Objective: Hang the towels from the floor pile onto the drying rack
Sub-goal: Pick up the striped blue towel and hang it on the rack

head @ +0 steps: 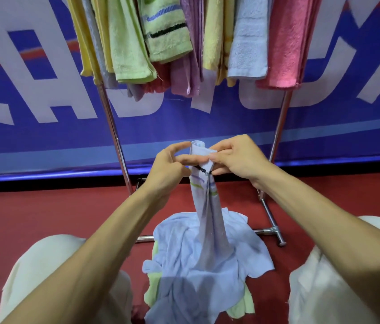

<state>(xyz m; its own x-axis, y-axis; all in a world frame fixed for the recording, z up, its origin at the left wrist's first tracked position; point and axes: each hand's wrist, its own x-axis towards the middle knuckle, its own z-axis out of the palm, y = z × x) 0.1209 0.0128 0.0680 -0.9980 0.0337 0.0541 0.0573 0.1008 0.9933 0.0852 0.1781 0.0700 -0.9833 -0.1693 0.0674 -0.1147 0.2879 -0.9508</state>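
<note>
A blue banner (44, 132) is hanging behind the drying rack (113, 136), whose two uprights are standing either side of the hands. The left hand (169, 168) and right hand (236, 157) are each pinching the top edge of one striped towel (205, 204), which is trailing down onto the floor pile (184, 249) on the red floor (44, 218). The hung towels (247, 43) are overlapping and running out of frame above, so counting them is not possible. Green edges (242, 308) are peeking from under the pile's pale blue top layer.

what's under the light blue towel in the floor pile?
Light green towel edges poke out from under the light blue towel at its left and lower right; how many more lie beneath is covered. Left hand and right hand pinch a striped towel above it.
</note>
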